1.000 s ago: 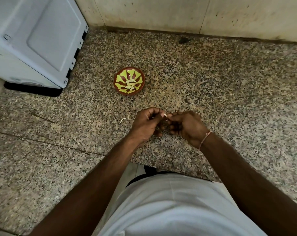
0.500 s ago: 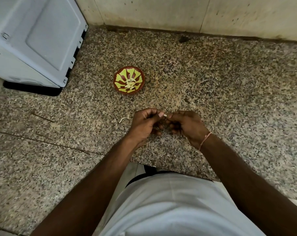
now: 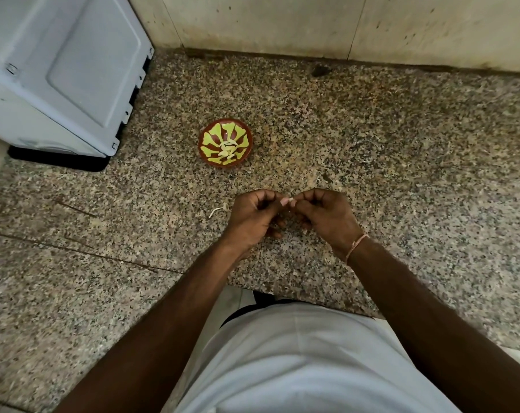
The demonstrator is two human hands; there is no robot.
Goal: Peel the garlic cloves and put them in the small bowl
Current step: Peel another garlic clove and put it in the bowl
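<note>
— Speckled granite counter (image 3: 401, 162), pale appliance (image 3: 59, 70) far left; where's the garlic?

— Some pale peeled pieces lie in the small red-and-yellow painted bowl (image 3: 212, 135). One small pale garlic clove (image 3: 286, 200) sits pinched between both hands, long axis roughly left to right.

— Whose fingers?

— Left hand (image 3: 254, 216) and right hand (image 3: 327, 216), fingertips curled on it. The bowl lies up-left, nearer the left hand.

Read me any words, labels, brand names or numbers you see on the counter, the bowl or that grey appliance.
None can be read.
Small bowl: a painted yellow and red pattern only, no lettering.
Grey appliance: plain panels, no visible label.
Granite counter and wall: no text or signs.
</note>
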